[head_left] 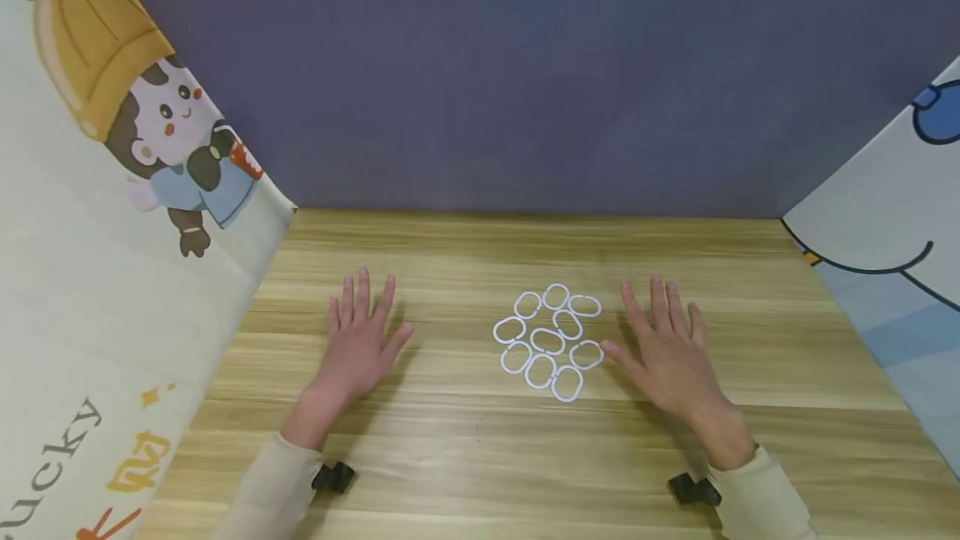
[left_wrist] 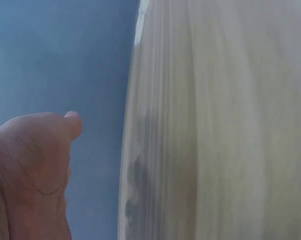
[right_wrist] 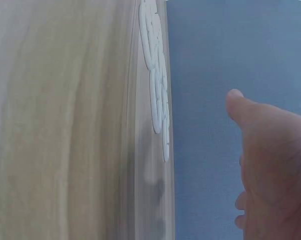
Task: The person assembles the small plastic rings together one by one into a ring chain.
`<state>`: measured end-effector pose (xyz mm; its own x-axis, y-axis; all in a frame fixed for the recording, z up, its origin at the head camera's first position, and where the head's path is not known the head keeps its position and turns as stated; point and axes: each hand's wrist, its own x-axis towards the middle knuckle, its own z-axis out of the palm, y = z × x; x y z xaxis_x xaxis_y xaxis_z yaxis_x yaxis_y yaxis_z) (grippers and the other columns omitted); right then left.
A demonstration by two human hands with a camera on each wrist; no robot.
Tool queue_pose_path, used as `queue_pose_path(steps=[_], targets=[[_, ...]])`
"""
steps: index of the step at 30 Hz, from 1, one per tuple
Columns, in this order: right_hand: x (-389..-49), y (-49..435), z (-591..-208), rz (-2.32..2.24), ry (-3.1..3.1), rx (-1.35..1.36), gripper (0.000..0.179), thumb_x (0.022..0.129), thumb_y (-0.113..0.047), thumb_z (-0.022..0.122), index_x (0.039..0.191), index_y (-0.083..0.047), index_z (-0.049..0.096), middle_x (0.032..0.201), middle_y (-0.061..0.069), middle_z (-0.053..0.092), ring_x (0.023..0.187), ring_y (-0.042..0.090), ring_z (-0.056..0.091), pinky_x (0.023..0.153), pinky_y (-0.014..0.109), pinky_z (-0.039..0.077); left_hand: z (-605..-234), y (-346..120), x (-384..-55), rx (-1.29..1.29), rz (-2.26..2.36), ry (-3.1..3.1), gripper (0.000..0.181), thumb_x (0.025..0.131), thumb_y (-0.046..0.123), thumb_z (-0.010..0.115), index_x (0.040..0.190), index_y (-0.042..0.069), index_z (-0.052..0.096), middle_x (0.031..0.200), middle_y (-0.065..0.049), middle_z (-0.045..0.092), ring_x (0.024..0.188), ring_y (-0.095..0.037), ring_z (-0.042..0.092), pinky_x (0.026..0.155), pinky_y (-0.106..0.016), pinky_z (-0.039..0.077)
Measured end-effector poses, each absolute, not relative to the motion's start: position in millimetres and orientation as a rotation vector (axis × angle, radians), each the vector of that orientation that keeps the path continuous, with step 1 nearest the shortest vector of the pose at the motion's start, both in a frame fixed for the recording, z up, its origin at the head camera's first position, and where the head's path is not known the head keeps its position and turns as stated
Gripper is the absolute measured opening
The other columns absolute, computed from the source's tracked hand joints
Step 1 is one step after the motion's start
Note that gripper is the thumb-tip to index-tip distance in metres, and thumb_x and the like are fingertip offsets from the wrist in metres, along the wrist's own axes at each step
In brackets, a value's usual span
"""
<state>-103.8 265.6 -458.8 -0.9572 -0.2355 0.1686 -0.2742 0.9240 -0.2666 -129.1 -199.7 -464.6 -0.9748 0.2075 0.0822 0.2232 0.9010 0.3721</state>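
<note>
A cluster of several white oval rings [head_left: 541, 372], each with a small gap in its loop, lies flat near the middle of the wooden table. To their left, my left hand [head_left: 358, 354] is held palm down with fingers straight and spread, holding nothing. On the other side, my right hand [head_left: 670, 354] is spread the same way, its thumb tip close to the nearest ring [head_left: 587, 355]. In the right wrist view the white rings [right_wrist: 155, 100] appear edge-on, apart from my right hand [right_wrist: 275, 160]. The left wrist view shows my left hand [left_wrist: 35, 170] above the table surface.
The wood-grain table [head_left: 465, 457] meets a dark blue-grey panel [head_left: 525, 82] at the back. A printed cartoon panel [head_left: 90, 273] borders the left side, and another printed panel [head_left: 900, 223] borders the right. Small black devices sit at both wrists.
</note>
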Motion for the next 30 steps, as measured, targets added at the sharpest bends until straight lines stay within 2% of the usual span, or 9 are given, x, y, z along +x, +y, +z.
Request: queue_pose_path(steps=[4,8,13,18,21,24,27,30], targets=[[-103.9,265.4,-461.3,0.455,-2.937,0.38,0.087,0.113,-0.057,0.054,0.179,-0.016,0.014,0.181,0.03,-0.005,0.166,0.057,0.004,0.125,0.083,0.008,-467.2,-192.4,-126.7,-0.344,-0.632,-3.017,0.081,0.116,0.046,0.053,0.178,0.009,0.015,0.181,-0.031,-0.011,0.165,-0.057,-0.013,0.13,-0.076,-0.003],[-103.2,264.0,-466.2,0.448,-2.908,0.372,0.086,0.113,-0.05,0.058,0.178,-0.012,0.017,0.179,0.035,-0.002,0.163,0.061,0.01,0.123,0.084,0.011,-468.1,-181.3,-122.4,-0.378,-0.681,-2.991,0.083,0.115,0.042,0.059,0.177,0.006,0.018,0.18,-0.033,-0.009,0.164,-0.06,-0.01,0.129,-0.079,-0.002],[-101.5,255.0,-469.9,0.477,-2.865,0.4,0.084,0.11,-0.04,0.067,0.175,-0.005,0.026,0.174,0.043,0.013,0.157,0.065,0.023,0.12,0.083,0.02,-474.9,-165.3,-117.5,-0.455,-0.767,-2.931,0.077,0.11,0.038,0.068,0.171,0.002,0.037,0.181,-0.033,-0.005,0.165,-0.058,-0.01,0.129,-0.078,-0.001],[-98.8,244.4,-471.0,0.562,-2.794,0.43,0.08,0.105,-0.029,0.073,0.171,-0.003,0.036,0.168,0.046,0.028,0.152,0.065,0.033,0.116,0.084,0.027,-480.8,-144.7,-115.1,-0.483,-0.878,-2.865,0.055,0.106,0.034,0.075,0.146,-0.001,0.06,0.18,-0.034,0.003,0.167,-0.056,-0.004,0.13,-0.077,0.005],[-98.1,238.4,-473.2,0.604,-2.746,0.436,0.077,0.102,-0.024,0.078,0.167,-0.004,0.041,0.164,0.046,0.035,0.145,0.068,0.04,0.113,0.086,0.03,-483.8,-131.6,-113.0,-0.466,-0.979,-2.831,0.04,0.103,0.029,0.078,0.129,0.001,0.065,0.18,-0.034,0.007,0.167,-0.055,0.0,0.129,-0.078,0.007],[-97.4,232.7,-478.1,0.652,-2.695,0.433,0.072,0.099,-0.021,0.081,0.161,-0.002,0.049,0.158,0.044,0.044,0.138,0.067,0.048,0.11,0.086,0.034,-487.1,-119.4,-110.4,-0.438,-1.08,-2.805,0.03,0.101,0.025,0.08,0.118,0.005,0.066,0.179,-0.034,0.012,0.167,-0.054,0.003,0.129,-0.078,0.009],[-96.9,227.2,-485.0,0.719,-2.61,0.437,0.064,0.094,-0.016,0.084,0.15,0.002,0.059,0.145,0.04,0.055,0.129,0.063,0.055,0.108,0.079,0.04,-490.7,-108.1,-107.6,-0.418,-1.174,-2.786,0.025,0.098,0.021,0.083,0.11,0.008,0.067,0.179,-0.033,0.017,0.167,-0.053,0.006,0.129,-0.077,0.011],[-96.3,221.9,-491.8,0.77,-2.51,0.458,0.049,0.088,-0.009,0.087,0.132,0.004,0.071,0.125,0.033,0.063,0.116,0.054,0.06,0.101,0.068,0.046,-494.8,-97.6,-104.7,-0.378,-1.252,-2.765,0.021,0.095,0.018,0.086,0.102,0.011,0.068,0.178,-0.031,0.022,0.167,-0.052,0.01,0.129,-0.076,0.014]])
